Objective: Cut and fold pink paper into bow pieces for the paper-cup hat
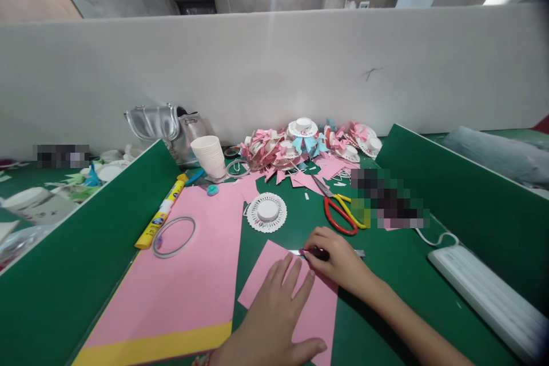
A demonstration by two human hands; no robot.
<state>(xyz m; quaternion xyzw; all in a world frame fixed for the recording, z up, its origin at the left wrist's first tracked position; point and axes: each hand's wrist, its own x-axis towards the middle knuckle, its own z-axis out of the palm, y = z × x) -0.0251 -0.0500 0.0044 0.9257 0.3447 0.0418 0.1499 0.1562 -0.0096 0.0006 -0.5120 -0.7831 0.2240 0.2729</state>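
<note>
My left hand (274, 311) lies flat with fingers spread on a small pink paper sheet (319, 311) on the green table (386, 274). At the sheet's top edge my right hand (337, 257) pinches a dark pen-like tool (315, 253). The tool sits along a metal ruler (359, 253) that pokes out to the right of the hand. Just beyond lies a flattened white paper cup with a fringed rim (267, 212).
A large pink sheet (193, 274) with a yellow strip lies at left, carrying a tape ring (174, 236) and a glue tube (160, 214). Scissors (341, 209), stacked paper cups (210, 155), a silver bag (171, 126) and several pink paper crafts (300, 146) sit farther back. A white power strip (484, 297) lies right.
</note>
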